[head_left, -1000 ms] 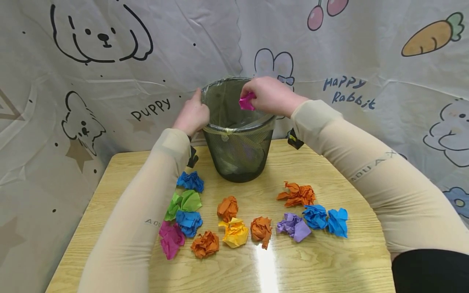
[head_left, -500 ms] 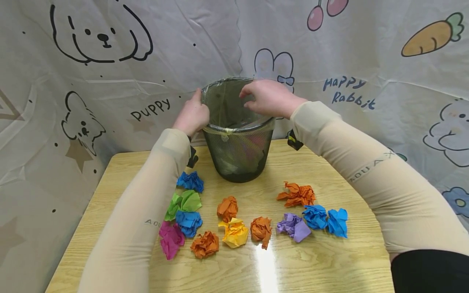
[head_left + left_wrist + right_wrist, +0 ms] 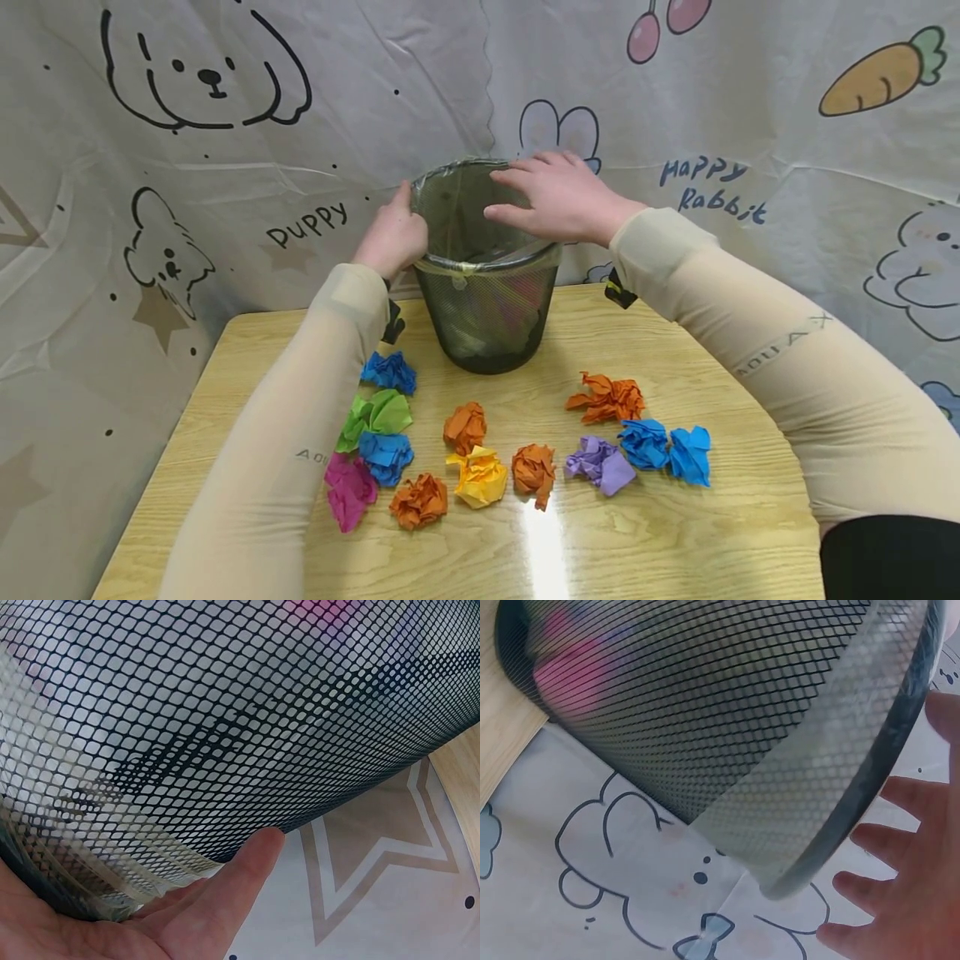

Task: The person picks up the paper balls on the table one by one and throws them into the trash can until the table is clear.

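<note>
A black mesh wastebasket (image 3: 487,312) with a clear plastic liner stands upright at the back of the table. My left hand (image 3: 393,236) grips its rim on the left side. In the left wrist view the thumb (image 3: 251,862) lies along the outside of the mesh. Over the right part of the basket's mouth, my right hand (image 3: 562,196) has its fingers spread and holds nothing. The right wrist view shows those fingers (image 3: 889,847) beside the rim. Pink paper (image 3: 570,679) shows blurred through the mesh, low inside the basket.
Crumpled paper balls lie on the wooden table (image 3: 637,542): orange (image 3: 534,471), yellow (image 3: 480,477), purple (image 3: 602,464), blue (image 3: 690,456), green (image 3: 378,414) and magenta (image 3: 350,490). My left sleeve (image 3: 270,433) passes close over the left group. A printed cloth (image 3: 420,67) hangs right behind the basket.
My right hand let go of a pink paper ball, which dropped into the basket. Its fingers then spread and it shifted slightly right. The left hand stayed on the rim.
</note>
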`<state>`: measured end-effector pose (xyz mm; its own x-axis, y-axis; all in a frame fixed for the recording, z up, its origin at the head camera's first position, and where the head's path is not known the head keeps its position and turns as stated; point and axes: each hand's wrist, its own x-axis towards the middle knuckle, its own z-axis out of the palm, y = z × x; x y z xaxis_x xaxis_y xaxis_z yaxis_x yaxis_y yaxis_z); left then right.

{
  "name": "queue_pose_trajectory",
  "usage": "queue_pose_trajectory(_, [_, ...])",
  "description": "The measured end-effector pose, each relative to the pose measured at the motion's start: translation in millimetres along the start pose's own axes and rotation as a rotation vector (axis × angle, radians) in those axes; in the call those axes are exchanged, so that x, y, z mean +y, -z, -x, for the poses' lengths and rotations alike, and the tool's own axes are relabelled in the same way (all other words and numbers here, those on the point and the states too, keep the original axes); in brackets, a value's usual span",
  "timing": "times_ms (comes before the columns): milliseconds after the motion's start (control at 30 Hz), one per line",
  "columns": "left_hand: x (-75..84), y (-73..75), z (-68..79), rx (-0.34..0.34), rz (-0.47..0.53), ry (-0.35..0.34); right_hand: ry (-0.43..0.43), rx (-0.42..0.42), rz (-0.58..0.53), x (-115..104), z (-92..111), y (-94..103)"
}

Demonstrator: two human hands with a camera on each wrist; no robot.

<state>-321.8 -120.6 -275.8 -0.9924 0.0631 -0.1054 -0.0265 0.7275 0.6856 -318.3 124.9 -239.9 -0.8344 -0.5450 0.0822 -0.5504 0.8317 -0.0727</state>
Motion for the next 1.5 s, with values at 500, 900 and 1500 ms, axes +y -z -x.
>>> queue_pose_trajectory(500, [0.7,1.5,4.0,-0.001,-0.005,0.004,-0.042,-0.037,-0.047,15.6,28.6,2.3])
queue_pose_trajectory(900, [-0.2,1.1,3.5,0.001,-0.016,0.001,-0.085,-0.044,-0.072,39.1,57.5,3.8])
queue_pose_trajectory(1500, [1.2,0.9,2.7,-0.004,-0.017,-0.006,-0.147,-0.09,-0.08,81.5,113.7,-16.0])
